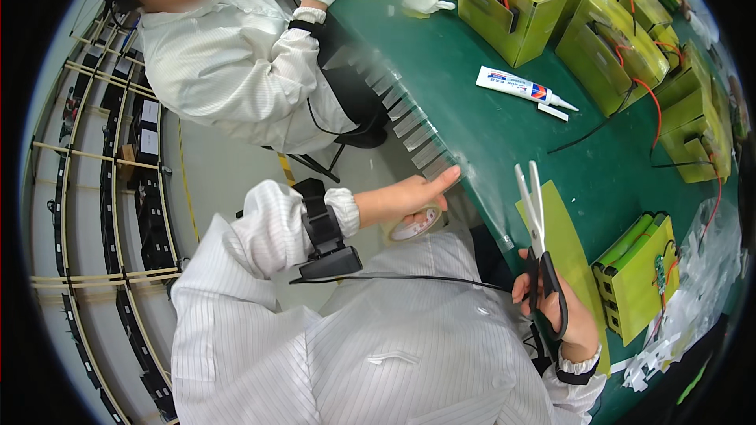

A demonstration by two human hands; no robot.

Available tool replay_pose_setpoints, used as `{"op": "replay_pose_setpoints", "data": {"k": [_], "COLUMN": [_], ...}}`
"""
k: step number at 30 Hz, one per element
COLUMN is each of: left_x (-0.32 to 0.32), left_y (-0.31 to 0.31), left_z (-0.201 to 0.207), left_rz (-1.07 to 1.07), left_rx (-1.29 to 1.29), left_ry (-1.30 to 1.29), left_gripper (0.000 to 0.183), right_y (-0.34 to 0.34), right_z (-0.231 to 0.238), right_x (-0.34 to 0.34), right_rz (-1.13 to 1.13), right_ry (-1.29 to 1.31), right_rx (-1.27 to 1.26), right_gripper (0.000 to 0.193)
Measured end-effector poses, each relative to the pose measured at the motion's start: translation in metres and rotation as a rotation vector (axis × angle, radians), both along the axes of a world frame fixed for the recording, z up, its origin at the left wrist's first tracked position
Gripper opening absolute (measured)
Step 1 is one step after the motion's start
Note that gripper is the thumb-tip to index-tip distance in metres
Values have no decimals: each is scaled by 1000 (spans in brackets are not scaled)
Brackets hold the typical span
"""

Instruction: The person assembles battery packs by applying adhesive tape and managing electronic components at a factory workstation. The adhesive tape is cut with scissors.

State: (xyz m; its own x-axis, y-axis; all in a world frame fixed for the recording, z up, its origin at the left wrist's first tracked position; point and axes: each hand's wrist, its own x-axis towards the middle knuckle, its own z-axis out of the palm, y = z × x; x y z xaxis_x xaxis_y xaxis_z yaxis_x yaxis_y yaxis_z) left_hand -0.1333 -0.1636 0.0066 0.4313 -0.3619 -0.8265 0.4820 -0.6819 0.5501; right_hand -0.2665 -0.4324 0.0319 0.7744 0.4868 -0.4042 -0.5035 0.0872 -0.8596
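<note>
My left hand (413, 198) is closed round a roll of clear tape (417, 226), with its thumb stretched toward the table's edge. A row of clear tape strips (408, 127) hangs from that edge, just beyond the thumb. In my right hand (565, 311) is a pair of scissors (536, 224) with black handles, its metal blades slightly apart and pointing away from me. Under and beside the scissors lies a flat yellow-green sheet (568, 240). To the right of it stands a yellow-green battery pack (636, 279) with green cells and a small circuit board showing.
Several yellow-green wrapped packs (512, 12) with red and black wires stand along the far right of the green table (441, 55). A white glue tube (520, 85) lies mid-table. Crumpled clear plastic (697, 283) is at right. A co-worker (228, 63) sits at far left, near racks (118, 165).
</note>
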Motion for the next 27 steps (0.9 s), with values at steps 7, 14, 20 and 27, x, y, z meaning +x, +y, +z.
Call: {"op": "replay_pose_setpoints", "data": {"k": [7,14,20,27], "left_x": [-37,-37,-35,-35], "left_y": [28,44,44,48], "left_z": [-19,-7,-6,-14], "left_rz": [288,244,233,232], "left_rx": [-225,-296,-309,-371], "left_ry": [-57,-88,-87,-70], "left_gripper": [55,31,30,26], "right_y": [12,43,62,68], "right_z": [6,10,9,5], "right_x": [6,29,42,50], "right_rz": [250,407,388,349], "right_ry": [78,52,100,56], "right_rx": [-97,-383,-417,-504], "right_gripper": [79,73,67,64]}}
